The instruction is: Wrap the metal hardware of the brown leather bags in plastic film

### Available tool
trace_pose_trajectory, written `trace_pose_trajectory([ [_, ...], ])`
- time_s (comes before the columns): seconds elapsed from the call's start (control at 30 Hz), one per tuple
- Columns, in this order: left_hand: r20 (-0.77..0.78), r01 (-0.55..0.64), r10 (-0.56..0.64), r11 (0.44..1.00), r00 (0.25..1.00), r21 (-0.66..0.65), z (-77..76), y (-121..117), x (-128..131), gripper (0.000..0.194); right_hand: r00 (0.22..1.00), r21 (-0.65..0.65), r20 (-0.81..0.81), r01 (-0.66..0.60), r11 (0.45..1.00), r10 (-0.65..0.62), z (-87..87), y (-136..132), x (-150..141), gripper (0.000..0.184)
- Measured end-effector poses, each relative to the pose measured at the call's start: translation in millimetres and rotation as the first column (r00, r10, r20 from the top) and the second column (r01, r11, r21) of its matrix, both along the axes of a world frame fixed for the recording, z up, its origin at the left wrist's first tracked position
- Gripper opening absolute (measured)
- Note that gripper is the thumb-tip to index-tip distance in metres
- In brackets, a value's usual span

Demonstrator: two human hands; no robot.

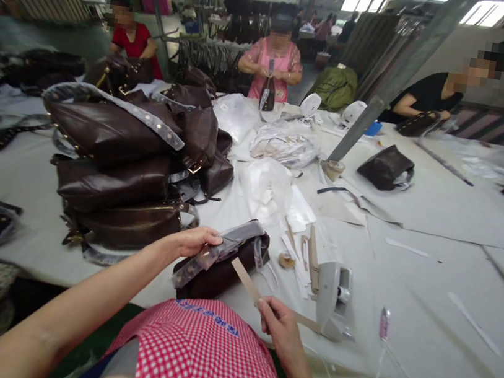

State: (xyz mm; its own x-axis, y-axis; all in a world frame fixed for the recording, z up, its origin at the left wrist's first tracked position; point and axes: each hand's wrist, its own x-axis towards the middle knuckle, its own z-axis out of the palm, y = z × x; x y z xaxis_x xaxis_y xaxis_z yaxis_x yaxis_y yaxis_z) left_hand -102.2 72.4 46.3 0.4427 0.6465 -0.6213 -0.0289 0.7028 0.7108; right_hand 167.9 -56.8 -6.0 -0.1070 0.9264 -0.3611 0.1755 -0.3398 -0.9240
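Observation:
A dark brown leather handbag [216, 275] lies at the table edge in front of me, its strap [225, 248] wrapped in clear plastic. My left hand [199, 242] grips the wrapped strap near its upper side, thumb on top. Between the thumb and fingers of my right hand [278, 318] is a flat beige paper strip [246, 279]. One end of the strip points toward the bag without visibly touching it; behind my hand, a beige length runs to a small white desk fan or dispenser-like device [332, 300], whose kind I cannot make out.
Several brown handbags [113, 176] are piled at the left. Beyond the bag lie clear plastic bags [269, 185], cardboard strips [313, 251] and a tape roll [286, 260]. A slanted metal post [389, 83] rises from the table. Three co-workers [277, 61] are across it.

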Motion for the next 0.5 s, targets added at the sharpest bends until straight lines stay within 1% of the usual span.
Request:
trace_pose_trajectory([
  [0.1,-0.004,0.000,0.000,1.000,1.000,0.015,-1.0,-1,-1,0.038,1.000,0.010,0.019,0.006,1.000,-0.006,-4.1,3,-13,0.044],
  [0.3,0.021,0.004,-0.004,1.000,1.000,0.031,1.8,-7,-1,0.033,1.000,0.026,-0.007,0.023,0.999,-0.023,-10.2,9,-34,0.044],
  [0.43,0.014,-0.001,0.001,0.999,1.000,0.039,5.3,-13,2,0.032,0.998,0.018,-0.038,0.050,0.999,-0.050,-8.7,14,-49,0.045],
  [0.5,0.004,0.008,-0.008,0.999,1.000,0.052,6.5,-16,4,0.033,0.996,-0.015,-0.059,0.065,0.998,-0.065,-5.5,17,-58,0.047],
])
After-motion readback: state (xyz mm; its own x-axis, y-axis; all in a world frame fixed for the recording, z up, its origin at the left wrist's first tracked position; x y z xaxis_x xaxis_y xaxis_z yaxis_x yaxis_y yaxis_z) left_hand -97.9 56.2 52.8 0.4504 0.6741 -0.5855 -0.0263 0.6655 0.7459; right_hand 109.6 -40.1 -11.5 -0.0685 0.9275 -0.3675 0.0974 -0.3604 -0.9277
